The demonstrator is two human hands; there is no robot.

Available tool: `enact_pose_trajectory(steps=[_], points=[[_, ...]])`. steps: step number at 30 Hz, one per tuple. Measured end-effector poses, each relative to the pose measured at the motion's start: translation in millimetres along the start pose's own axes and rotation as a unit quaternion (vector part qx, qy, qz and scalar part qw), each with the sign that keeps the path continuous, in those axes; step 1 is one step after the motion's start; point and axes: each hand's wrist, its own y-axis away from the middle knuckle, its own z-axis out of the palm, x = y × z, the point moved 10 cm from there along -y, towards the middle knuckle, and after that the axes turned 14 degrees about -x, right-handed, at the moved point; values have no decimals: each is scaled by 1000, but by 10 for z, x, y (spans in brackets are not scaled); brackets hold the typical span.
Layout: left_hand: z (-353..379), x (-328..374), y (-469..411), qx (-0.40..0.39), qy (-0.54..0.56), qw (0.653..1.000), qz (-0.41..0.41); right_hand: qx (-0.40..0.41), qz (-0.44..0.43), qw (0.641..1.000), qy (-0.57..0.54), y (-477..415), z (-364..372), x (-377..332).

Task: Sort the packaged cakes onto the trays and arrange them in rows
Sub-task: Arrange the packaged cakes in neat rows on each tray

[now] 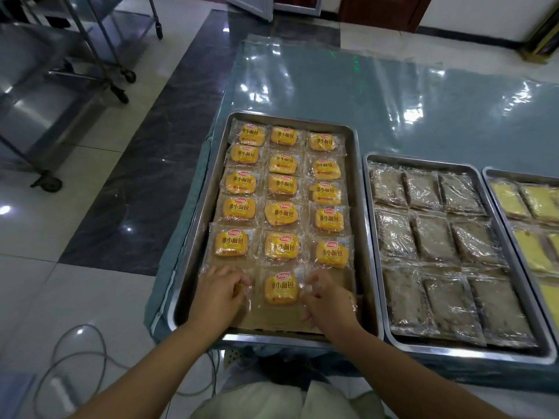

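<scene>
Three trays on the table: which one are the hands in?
Leftmost tray, with orange-labelled packs: left hand and right hand each grip one in its nearest row. Middle tray holds brown cakes, right tray yellow.

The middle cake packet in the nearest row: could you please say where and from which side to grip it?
Pinch the clear film along its near edge, from your side: the middle cake packet lies flat; the left hand and right hand hold neighbouring packets beside it.

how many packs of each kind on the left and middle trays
orange-label packs, left tray: 18, counting one under the left hand and one under the right hand
brown packs, middle tray: 9
total: 27
</scene>
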Motion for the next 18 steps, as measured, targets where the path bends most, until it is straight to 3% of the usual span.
enact_pose_trajectory(steps=[3, 5, 7, 14, 18], points=[[6, -8, -11, 1, -7, 1000, -2, -31, -24, 990, 132, 9, 61, -104], [-6, 4, -20, 7, -21, 1000, 0, -17, -52, 965, 257, 14, 51, -209], [0, 46, -39, 6, -37, 999, 9, 0, -75, 946, 314, 15, 54, -286], [348, 425, -176, -111, -112, 977, 140, -57, -112, 918, 375, -55, 265, -310], [433, 453, -198, -131, -117, 971, 162, 11, -127, 926, 355, -6, -100, -299]])
